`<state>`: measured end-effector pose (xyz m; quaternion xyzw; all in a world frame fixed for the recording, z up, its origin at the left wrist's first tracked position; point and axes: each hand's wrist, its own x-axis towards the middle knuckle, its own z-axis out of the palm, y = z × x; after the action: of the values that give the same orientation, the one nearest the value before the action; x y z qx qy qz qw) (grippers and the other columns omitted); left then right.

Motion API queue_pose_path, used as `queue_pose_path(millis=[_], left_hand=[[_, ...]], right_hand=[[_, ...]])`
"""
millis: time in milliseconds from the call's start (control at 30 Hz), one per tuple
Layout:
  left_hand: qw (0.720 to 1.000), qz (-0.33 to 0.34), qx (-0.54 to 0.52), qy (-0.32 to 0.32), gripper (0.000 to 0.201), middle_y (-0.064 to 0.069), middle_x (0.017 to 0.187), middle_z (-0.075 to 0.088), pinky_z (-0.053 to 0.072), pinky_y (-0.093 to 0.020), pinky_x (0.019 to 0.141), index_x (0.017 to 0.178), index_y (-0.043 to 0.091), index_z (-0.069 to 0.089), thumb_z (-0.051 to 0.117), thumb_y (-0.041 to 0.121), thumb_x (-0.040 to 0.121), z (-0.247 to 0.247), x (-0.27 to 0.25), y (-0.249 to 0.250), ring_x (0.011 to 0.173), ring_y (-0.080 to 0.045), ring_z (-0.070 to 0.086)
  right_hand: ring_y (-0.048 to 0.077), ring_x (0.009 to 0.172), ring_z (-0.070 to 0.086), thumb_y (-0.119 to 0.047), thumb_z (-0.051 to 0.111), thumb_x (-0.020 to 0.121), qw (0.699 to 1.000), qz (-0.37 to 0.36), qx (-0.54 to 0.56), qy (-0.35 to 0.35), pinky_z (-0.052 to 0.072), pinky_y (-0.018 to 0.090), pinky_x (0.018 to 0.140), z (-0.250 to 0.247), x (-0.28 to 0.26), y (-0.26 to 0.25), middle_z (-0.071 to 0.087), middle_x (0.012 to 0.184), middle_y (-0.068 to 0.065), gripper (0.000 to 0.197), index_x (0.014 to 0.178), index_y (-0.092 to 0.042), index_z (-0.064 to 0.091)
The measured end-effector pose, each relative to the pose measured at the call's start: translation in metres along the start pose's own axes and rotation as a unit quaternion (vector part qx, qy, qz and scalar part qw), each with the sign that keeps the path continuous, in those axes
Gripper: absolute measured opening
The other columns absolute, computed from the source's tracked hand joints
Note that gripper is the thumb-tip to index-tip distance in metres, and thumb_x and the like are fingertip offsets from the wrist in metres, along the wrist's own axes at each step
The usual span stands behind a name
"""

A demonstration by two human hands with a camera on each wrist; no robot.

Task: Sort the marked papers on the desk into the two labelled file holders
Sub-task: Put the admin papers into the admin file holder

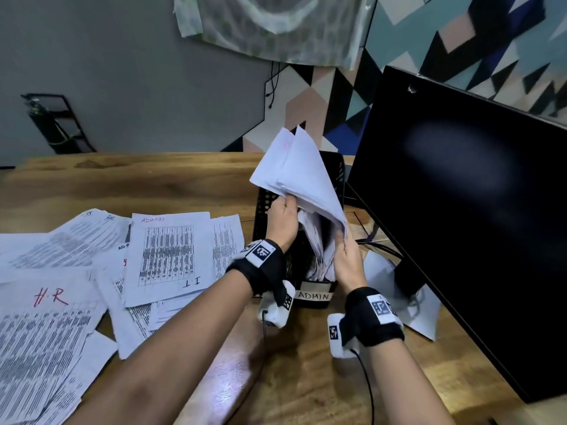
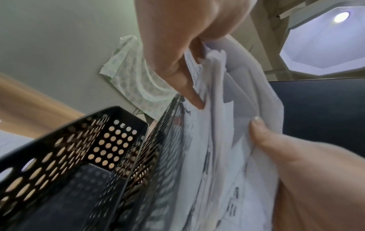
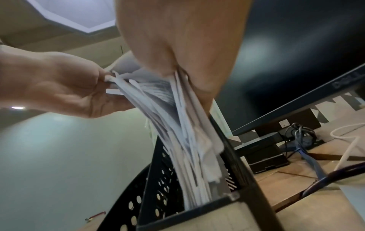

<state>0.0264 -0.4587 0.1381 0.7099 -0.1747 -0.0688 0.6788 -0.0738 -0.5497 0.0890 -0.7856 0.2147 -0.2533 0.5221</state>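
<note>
Hands are working a sheaf of papers point(image 1: 303, 182) into the ADMIN file holder point(image 1: 314, 297).
Left hand point(image 1: 283, 217) and right hand point(image 1: 349, 260) are both gripping it; seating it fully likely comes next, loose sheets point(image 1: 168, 256) waiting on the bench point(image 1: 306, 363).

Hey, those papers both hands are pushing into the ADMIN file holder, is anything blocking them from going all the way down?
Nothing separate blocks them. The left hand and right hand grip the bundle of papers, whose lower edge is already inside the ADMIN holder. Only the sheets themselves, splayed and uneven, crowd the slot; its bottom is hidden.
</note>
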Motion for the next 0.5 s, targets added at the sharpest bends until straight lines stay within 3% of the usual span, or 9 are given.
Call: queue_pose_path(millis=[33,67,133,167,233,267,333,400,500], left_hand=[[1.0,0.002,-0.002,-0.001,0.039,-0.013,0.083,0.055,0.037,-0.032,0.073,0.082,0.005,0.053,0.031,0.033,0.098,0.001,0.0,0.004,0.078,-0.019,0.05],[1.0,-0.001,-0.005,-0.001,0.04,-0.012,0.084,0.057,0.039,-0.032,0.074,0.083,0.004,0.056,0.032,0.032,0.099,0.002,0.0,0.006,0.079,-0.019,0.051],[1.0,0.002,0.005,0.0,0.037,-0.01,0.089,0.06,0.041,-0.032,0.078,0.088,0.005,0.059,0.034,0.029,0.099,0.003,0.001,0.008,0.084,-0.019,0.053],[1.0,0.008,0.018,-0.001,0.034,-0.009,0.09,0.06,0.041,-0.032,0.079,0.088,0.007,0.058,0.035,0.029,0.099,0.003,0.001,0.008,0.085,-0.019,0.053],[0.999,0.016,0.038,-0.004,0.031,-0.007,0.084,0.058,0.039,-0.031,0.076,0.083,0.008,0.055,0.036,0.028,0.099,-0.001,0.001,0.005,0.082,-0.019,0.052],[0.999,0.014,0.044,-0.008,0.032,-0.004,0.077,0.056,0.037,-0.031,0.073,0.078,0.009,0.053,0.037,0.028,0.098,-0.004,0.001,0.003,0.077,-0.018,0.05],[0.998,0.012,0.059,-0.022,0.037,-0.001,0.065,0.049,0.031,-0.029,0.067,0.069,0.008,0.049,0.04,0.033,0.096,-0.007,-0.001,0.0,0.066,-0.015,0.044],[0.997,0.019,0.073,-0.03,0.038,-0.003,0.067,0.051,0.031,-0.03,0.063,0.072,0.006,0.051,0.04,0.034,0.096,-0.007,-0.003,0.002,0.064,-0.014,0.044],[0.995,0.039,0.09,-0.019,0.037,-0.003,0.066,0.051,0.031,-0.03,0.063,0.066,0.008,0.049,0.041,0.025,0.097,-0.004,0.0,0.009,0.063,-0.014,0.044]], right_hand=[[0.001,0.134,0.025,-0.019,0.028,0.101,1.0,-0.026,0.007,0.003,0.017,0.0,0.103,0.001,0.003,-0.001,0.031,0.147,-0.007,0.047,0.147,-0.018,0.02],[0.003,0.138,0.02,-0.017,0.029,0.1,0.999,-0.036,-0.011,-0.027,0.012,0.004,0.109,0.004,0.005,0.003,0.023,0.15,-0.008,0.051,0.148,-0.019,0.013],[0.021,0.143,0.02,-0.022,0.039,0.097,0.984,0.014,-0.12,-0.131,0.017,0.027,0.117,0.01,0.006,0.017,0.015,0.156,0.006,0.067,0.148,-0.021,-0.003],[0.029,0.14,0.027,-0.027,0.047,0.093,0.964,0.061,-0.186,-0.18,0.023,0.036,0.116,0.012,0.007,0.023,0.018,0.155,0.014,0.077,0.148,-0.021,-0.007],[0.033,0.133,0.037,-0.025,0.058,0.088,0.921,0.132,-0.282,-0.234,0.032,0.039,0.109,0.012,0.008,0.031,0.03,0.148,0.02,0.09,0.148,-0.017,-0.009],[0.033,0.128,0.043,-0.017,0.06,0.087,0.907,0.136,-0.319,-0.241,0.036,0.039,0.106,0.012,0.008,0.033,0.037,0.143,0.022,0.088,0.148,-0.014,-0.004],[0.034,0.116,0.053,-0.004,0.054,0.086,0.894,0.099,-0.382,-0.215,0.045,0.038,0.097,0.01,0.013,0.03,0.053,0.127,0.023,0.063,0.142,-0.009,0.024],[0.035,0.103,0.06,0.001,0.043,0.087,0.905,0.065,-0.394,-0.144,0.05,0.037,0.086,0.009,0.022,0.021,0.06,0.112,0.021,0.034,0.12,-0.004,0.051],[0.032,0.092,0.065,0.001,0.042,0.086,0.928,0.076,-0.355,-0.082,0.054,0.036,0.076,0.011,0.026,0.013,0.065,0.103,0.02,0.025,0.103,-0.003,0.061]])
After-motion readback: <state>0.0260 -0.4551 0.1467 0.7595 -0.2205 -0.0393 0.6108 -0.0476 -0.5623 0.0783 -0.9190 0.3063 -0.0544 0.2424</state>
